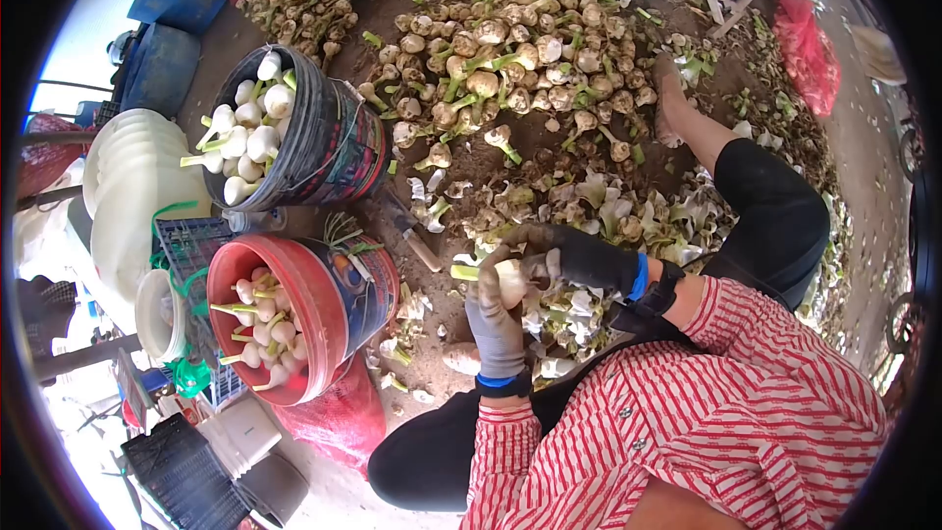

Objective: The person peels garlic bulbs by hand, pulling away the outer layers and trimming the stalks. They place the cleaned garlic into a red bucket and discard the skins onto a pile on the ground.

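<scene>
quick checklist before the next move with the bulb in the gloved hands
1. Grip on bulb: both gloved hands are on it, left hand below, right hand over it. ok
2. Bulb fully peeled: mostly hidden by the fingers. cannot tell
3. Room in the red bucket: peeled bulbs sit below its rim. ok
4. Room in the black bucket: bulbs heaped up to the rim. not ok
5. Knife: lies on the ground between buckets and hands, apart from both hands. ok
6. Unpeeled pile: many bulbs lie ahead. ok
</scene>
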Demonstrator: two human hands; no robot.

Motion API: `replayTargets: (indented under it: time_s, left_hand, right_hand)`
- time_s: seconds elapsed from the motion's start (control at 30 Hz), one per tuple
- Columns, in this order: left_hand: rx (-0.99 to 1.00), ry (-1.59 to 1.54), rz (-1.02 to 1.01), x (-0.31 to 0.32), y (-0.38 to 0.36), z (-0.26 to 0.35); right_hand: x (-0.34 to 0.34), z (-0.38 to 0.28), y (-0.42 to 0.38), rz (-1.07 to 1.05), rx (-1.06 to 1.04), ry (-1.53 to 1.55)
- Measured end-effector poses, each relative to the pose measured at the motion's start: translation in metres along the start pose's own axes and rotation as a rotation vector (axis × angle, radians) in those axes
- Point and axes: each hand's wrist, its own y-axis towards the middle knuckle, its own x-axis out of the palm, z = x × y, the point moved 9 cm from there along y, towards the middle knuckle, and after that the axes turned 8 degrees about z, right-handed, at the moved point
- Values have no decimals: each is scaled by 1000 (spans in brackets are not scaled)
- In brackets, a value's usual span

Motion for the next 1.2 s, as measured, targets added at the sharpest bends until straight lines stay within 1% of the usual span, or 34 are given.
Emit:
replayTargets:
  time_s: [0.03,0.1,0.13,0.17,0.2,0.23,0.27,0.3,0.33,0.37,0.4,0.43,0.47,0.53,0.57,0.6,0.63,0.67,0.7,0.73,0.77,0.8,0.83,0.87,0.93,0.97,1.03,1.07,1.13,1.17,1.2]
  left_hand:
    - [-11,-39,2,-1,1,1]
    - [-26,-79,3,0,2,-1]
    - [65,61,56,-4,4,2]
    - [157,202,107,-6,5,7]
    - [157,202,104,-5,5,7]
    - [161,192,82,-2,4,9]
    - [166,181,62,0,2,10]
    - [6,122,-16,-2,3,-2]
    - [7,122,-15,-3,2,-3]
    - [22,2,-52,1,2,-2]
    - [38,-118,-92,4,1,1]
    - [48,-101,-123,7,0,1]
    - [49,-101,-124,6,0,1]
    - [17,-95,-87,3,3,0]
    - [13,-95,-87,4,1,2]
    - [56,29,-96,7,0,8]
    - [101,152,-104,12,0,13]
    - [102,151,-106,11,0,10]
    - [86,129,-84,7,2,5]
    - [71,108,-60,3,2,1]
    - [246,289,-59,9,0,17]
    - [247,291,-58,7,0,17]
    - [172,194,-51,3,3,12]
    - [97,97,-43,0,5,8]
    - [79,109,-51,0,5,6]
    - [102,177,-28,-2,6,4]
    - [150,311,18,-5,8,3]
    - [151,311,17,-4,8,4]
    - [131,261,13,-4,8,5]
    - [133,262,15,-9,10,1]
    - [143,298,-36,-12,11,-9]
  right_hand:
    - [4,-9,-3,1,0,0]
    - [1,-27,-10,141,9,-106]
    - [5,-30,-11,143,10,-105]
    - [5,-31,-12,195,9,-342]
    - [2,-32,-14,247,7,-578]
    - [0,-25,-15,258,58,-399]
    - [-4,-21,-13,259,56,-399]
    - [-7,-18,-12,251,15,-267]
    - [-9,-18,-11,241,-24,-134]
    - [-12,-16,-9,239,-25,-133]
    - [-24,-20,-8,324,-66,-81]
    - [-31,-29,-8,408,-108,-30]
    - [-31,-37,-8,408,-109,-30]
    - [-12,-35,-11,217,102,-220]
    - [-9,-30,-12,241,183,-241]
    - [-11,-23,-12,245,182,-241]
    - [-10,-25,-7,186,12,-337]
    - [-5,-27,-4,125,-158,-429]
    - [0,-20,-3,43,-161,-103]
    - [2,-26,-4,41,-160,-101]
    - [3,-30,-6,55,-79,-190]
    - [2,-30,-7,69,0,-279]
    - [6,-40,-6,54,-100,-2]
    - [7,-42,-7,54,-99,-2]
    - [-4,-48,-10,233,-55,-337]
    - [-6,-43,-10,236,-54,-337]
    - [-10,-34,-9,231,-94,-444]
    - [-9,-33,-10,231,-95,-444]
    - [-13,-30,-11,301,-10,-501]
    - [-9,-34,-12,298,-11,-501]
    - [-3,-48,-15,298,-110,-629]
